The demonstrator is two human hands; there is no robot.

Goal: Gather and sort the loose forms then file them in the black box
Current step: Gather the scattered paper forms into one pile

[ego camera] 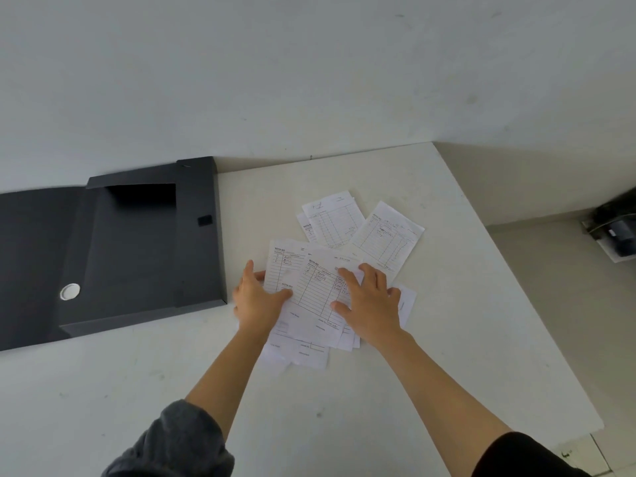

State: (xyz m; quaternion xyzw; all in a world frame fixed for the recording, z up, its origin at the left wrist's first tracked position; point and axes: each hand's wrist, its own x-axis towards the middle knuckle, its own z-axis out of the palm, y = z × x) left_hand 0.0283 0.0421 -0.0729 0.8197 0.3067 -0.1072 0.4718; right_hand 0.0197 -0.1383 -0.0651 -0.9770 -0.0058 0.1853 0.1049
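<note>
A loose pile of printed forms [311, 297], white slips ruled with tables and headed "NOTA NO.", is spread on a white table [464, 321] just right of the picture's centre. The left hand [256, 296] is laid at the pile's nine o'clock edge, its fingers spread and its thumb pressed onto the sheets; whether any sheet is pinched underneath cannot be told. The right hand [370, 302] is pressed flat and open on top of the pile at its three o'clock side, fingers splayed, with nothing gripped. At about one o'clock from the hands, two more overlapping forms [332, 220] and a separate tilted form [389, 237] are seen lying apart from the pile, nearer the wall [309, 80]. The black box [137, 249] is lying open at nine o'clock, just beside the left hand, its lid folded out towards the left edge of the view and a white round disc [70, 291] showing on its surface. A grey sleeve [172, 445] is pushed up the left forearm.
</note>
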